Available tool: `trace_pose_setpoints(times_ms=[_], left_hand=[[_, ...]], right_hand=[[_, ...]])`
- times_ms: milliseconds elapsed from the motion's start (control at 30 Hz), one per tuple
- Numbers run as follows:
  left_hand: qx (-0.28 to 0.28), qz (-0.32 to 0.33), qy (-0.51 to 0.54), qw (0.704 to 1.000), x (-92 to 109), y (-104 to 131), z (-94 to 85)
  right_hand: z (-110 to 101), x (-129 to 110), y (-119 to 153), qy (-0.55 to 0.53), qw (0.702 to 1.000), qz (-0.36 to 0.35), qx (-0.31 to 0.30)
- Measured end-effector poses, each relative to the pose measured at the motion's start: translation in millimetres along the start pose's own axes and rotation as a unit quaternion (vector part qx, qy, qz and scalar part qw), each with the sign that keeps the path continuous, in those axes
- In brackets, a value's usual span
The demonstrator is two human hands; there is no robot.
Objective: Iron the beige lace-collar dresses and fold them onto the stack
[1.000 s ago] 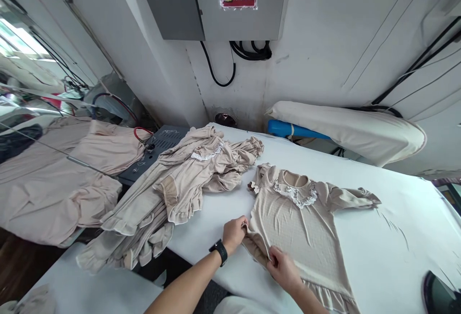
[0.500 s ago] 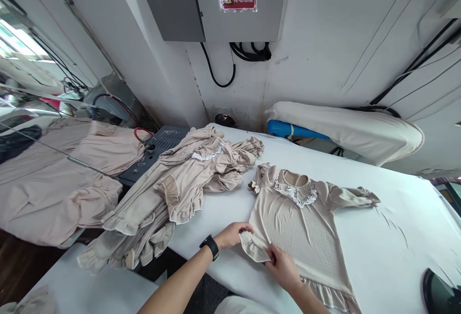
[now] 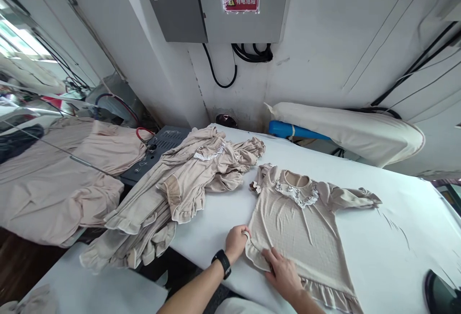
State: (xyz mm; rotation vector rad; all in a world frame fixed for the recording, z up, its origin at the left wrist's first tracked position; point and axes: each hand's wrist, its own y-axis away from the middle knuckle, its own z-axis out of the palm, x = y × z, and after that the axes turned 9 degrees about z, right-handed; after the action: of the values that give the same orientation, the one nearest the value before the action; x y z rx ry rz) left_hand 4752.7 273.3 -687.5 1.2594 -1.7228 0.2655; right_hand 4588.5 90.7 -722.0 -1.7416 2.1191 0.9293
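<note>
A small beige dress (image 3: 300,225) with a white lace collar lies face up on the white padded table (image 3: 389,237), sleeves spread out. My left hand (image 3: 236,242), with a black watch on the wrist, pinches the ruffled hem corner at the dress's lower left. My right hand (image 3: 283,271) lies flat on the ruffle hem just to the right of it, fingers spread on the cloth.
A heap of similar beige dresses (image 3: 173,194) hangs over the table's left edge. More beige cloth (image 3: 57,179) lies on a surface at the far left. A cream padded sleeve board (image 3: 345,129) and blue tube (image 3: 291,130) stand at the back. A dark object (image 3: 441,292) sits at the lower right.
The hem corner was folded under; it has been pulled out and laid flat. My right hand went from pinching the hem to pressing flat on it.
</note>
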Motion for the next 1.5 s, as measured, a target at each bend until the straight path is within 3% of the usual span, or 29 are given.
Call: trace_pose_setpoints(times_ms=[67, 167, 267, 333, 400, 467, 567, 667, 767, 867, 900, 967, 1033, 1133, 1233, 1367, 1500], left_hand=[[0.007, 0.001, -0.026, 1.0, -4.2, 5.9, -1.3], [-0.018, 0.023, -0.063, 0.998, -11.3, 18.6, -19.4], [-0.06, 0.098, -0.172, 0.978, -9.1, 29.6, -38.2], [-0.045, 0.138, -0.257, 0.955, -2.4, 31.5, -41.6], [0.004, 0.113, -0.281, 0.953, 3.9, 28.9, -36.2], [0.012, 0.051, -0.269, 0.962, 6.1, 25.1, -26.5], [-0.045, 0.007, -0.283, 0.958, 4.8, 23.7, -18.0], [-0.014, 0.097, -0.345, 0.933, 16.7, 27.7, -16.3], [0.013, 0.251, -0.373, 0.893, 50.7, 31.2, 5.6], [-0.093, 0.365, -0.323, 0.869, 85.0, 30.9, 57.0], [-0.14, 0.39, -0.313, 0.854, 91.3, 30.3, 75.6], [-0.222, 0.432, -0.329, 0.81, 94.6, 28.3, 105.8], [-0.271, 0.461, -0.369, 0.76, 89.9, 25.7, 122.1], [-0.3, 0.486, -0.411, 0.71, 84.1, 21.7, 130.1], [-0.279, 0.483, -0.439, 0.704, 86.4, 19.4, 140.1], [-0.269, 0.461, -0.447, 0.718, 87.1, 18.0, 152.9], [-0.366, 0.52, -0.408, 0.656, 90.1, 20.4, 144.2]], right_hand=[[5.6, -1.9, 4.5, 0.058, 0.998, -0.013, -0.005], [6.0, -5.6, 9.1, 0.102, 0.995, -0.014, -0.01], [-4.0, -8.2, 13.5, 0.063, 0.997, -0.047, -0.003], [-10.5, -8.2, 15.9, 0.033, 0.998, -0.042, 0.036], [-12.2, -6.4, 18.3, 0.022, 0.997, -0.033, 0.071], [-8.4, -0.1, 23.7, 0.002, 0.996, -0.045, 0.074], [0.5, 29.0, 49.2, -0.068, 0.991, -0.009, 0.117], [-1.3, 84.9, 99.0, -0.114, 0.968, 0.092, 0.202], [-28.2, 143.6, 146.0, -0.113, 0.945, 0.213, 0.222], [-70.8, 182.2, 160.5, -0.128, 0.87, 0.428, 0.208], [-82.8, 190.5, 159.3, -0.128, 0.857, 0.465, 0.184], [-98.1, 203.5, 155.6, -0.111, 0.878, 0.453, 0.111], [-103.1, 213.4, 156.3, -0.079, 0.907, 0.409, 0.063], [-104.0, 220.4, 164.7, -0.031, 0.912, 0.402, 0.075], [-105.5, 213.6, 165.0, -0.048, 0.911, 0.398, 0.1], [-99.5, 201.7, 150.1, -0.049, 0.922, 0.379, 0.059], [-103.9, 212.2, 152.1, -0.038, 0.931, 0.363, 0.007]])
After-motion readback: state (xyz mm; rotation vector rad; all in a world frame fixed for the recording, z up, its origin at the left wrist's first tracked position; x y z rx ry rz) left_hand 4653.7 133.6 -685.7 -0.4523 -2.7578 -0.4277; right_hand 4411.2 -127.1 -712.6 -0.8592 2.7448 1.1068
